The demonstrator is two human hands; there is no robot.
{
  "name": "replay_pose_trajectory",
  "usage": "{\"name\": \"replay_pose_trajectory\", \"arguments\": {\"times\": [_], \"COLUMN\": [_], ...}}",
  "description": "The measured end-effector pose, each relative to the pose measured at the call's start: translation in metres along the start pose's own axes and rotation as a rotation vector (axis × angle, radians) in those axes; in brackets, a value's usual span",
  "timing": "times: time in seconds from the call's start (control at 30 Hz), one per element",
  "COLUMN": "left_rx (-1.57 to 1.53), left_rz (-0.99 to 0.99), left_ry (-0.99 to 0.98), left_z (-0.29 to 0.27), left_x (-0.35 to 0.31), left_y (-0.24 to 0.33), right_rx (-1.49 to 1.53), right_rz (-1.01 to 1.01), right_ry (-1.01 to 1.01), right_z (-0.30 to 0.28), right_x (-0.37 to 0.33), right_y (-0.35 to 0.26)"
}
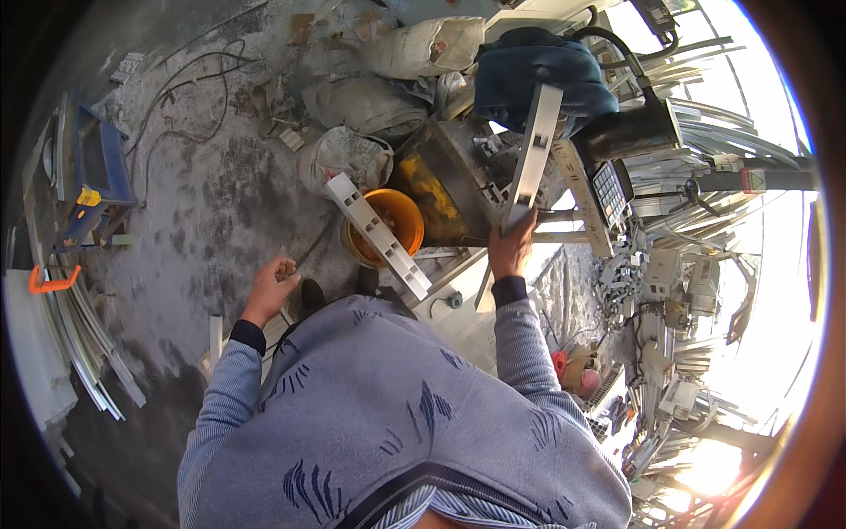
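Observation:
My right hand (512, 250) grips the lower end of a white metal profile (535, 145) with square cutouts along it. The profile's far end rests against or just above a dark blue cloth bundle (545, 66); I cannot tell which. Over the floor at the left, my left hand (271, 287) hangs with its fingers curled in and nothing visible in them. A second white profile (376, 231), also with cutouts, slants across the top of an orange-yellow bucket (410, 216). Small pieces inside that bucket are too unclear to name.
A metal box with yellow patches (432, 189) stands beside the bucket, near a keypad panel (610, 190) and a black cylindrical machine part (627, 130). White sacks (427, 46) lie behind. Long profiles are heaped at the right; a blue frame (104, 159) stands left. Cable (189, 132) crosses the floor.

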State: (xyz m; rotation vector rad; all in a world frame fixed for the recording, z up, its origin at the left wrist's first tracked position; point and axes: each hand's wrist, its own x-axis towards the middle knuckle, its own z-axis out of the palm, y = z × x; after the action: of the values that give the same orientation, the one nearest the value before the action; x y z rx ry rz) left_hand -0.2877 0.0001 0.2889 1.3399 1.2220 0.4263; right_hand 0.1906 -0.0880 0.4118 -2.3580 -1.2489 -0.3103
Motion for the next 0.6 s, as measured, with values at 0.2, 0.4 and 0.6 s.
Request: {"name": "replay_pose_trajectory", "arguments": {"times": [0.2,0.4,0.6], "left_rx": [0.226,0.05,0.13], "left_rz": [-0.136,-0.401,-0.684], "left_ry": [0.032,0.152,0.24], "left_z": [0.003,0.002,0.02], "left_x": [-0.034,-0.091,-0.181], "left_y": [-0.083,-0.159,-0.194], "right_rx": [0.103,0.541,0.437], "right_rz": [0.109,0.305,0.522], "right_ry": [-0.357,-0.746,-1.12], "right_z": [-0.007,0.029,0.118], "right_x": [-0.128,-0.151,-0.108], "right_y": [0.043,0.061,0.052]}}
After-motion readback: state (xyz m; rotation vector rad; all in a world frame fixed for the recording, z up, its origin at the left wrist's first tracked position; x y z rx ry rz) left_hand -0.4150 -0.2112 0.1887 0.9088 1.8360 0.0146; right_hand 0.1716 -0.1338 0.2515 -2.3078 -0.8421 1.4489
